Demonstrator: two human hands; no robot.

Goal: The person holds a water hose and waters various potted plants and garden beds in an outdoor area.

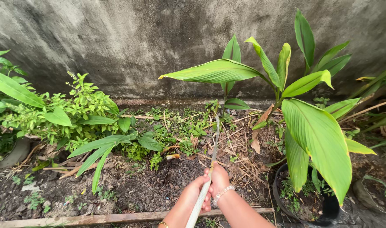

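Here both hands close around a pale hose [200,202] at the bottom centre of the frame, the left hand [196,191] lower on it and the right hand [218,179], with a beaded bracelet [222,193], just above, fingers wrapped tight. A thin stream of water [215,139] arcs up toward the middle of the soil bed [150,185]. The dark earth near the hands looks damp, so watering seems under way; the leafy bush [79,109] at left and the broad-leaved plant [319,135] in its black pot [323,211] at right show no wetness I can make out.
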